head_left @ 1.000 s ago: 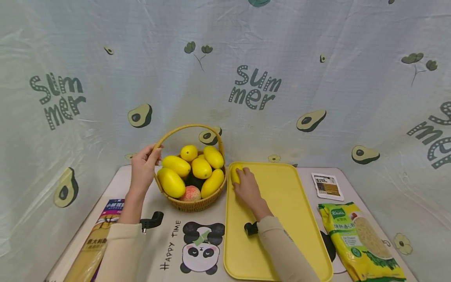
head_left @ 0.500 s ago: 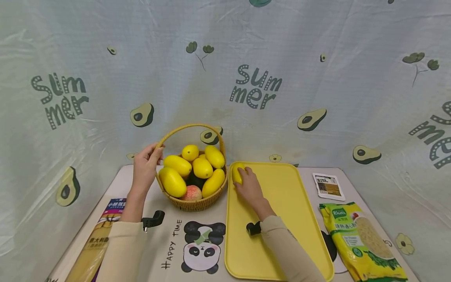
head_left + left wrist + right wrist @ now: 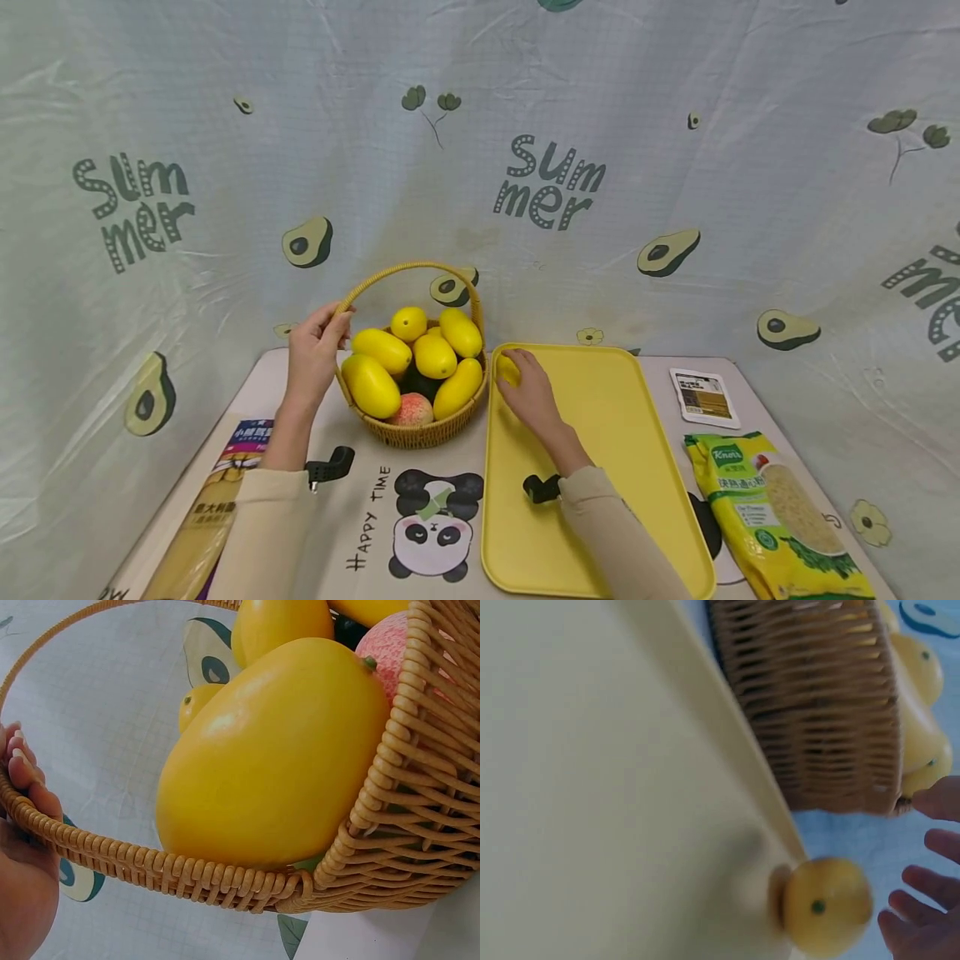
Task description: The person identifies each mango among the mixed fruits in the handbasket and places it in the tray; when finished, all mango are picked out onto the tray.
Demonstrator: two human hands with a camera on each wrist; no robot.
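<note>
I have the left hand [image 3: 313,346] curled round the golden-brown wicker basket's arched handle [image 3: 408,265], and the right hand [image 3: 531,393], fingers spread, just beside a smooth yellow fruit [image 3: 826,906] in the yellow rectangular tray's [image 3: 600,467] far-left corner.

Beige-sleeved left forearm [image 3: 266,521] extended from near left toward far side, left hand [image 3: 315,350] raised at its end, fingers [image 3: 26,771] curled in grip. Right forearm [image 3: 618,529] slanting from near right to far left; right hand [image 3: 528,396] back uppermost, fingers [image 3: 934,886] spread, slightly bent.
</note>
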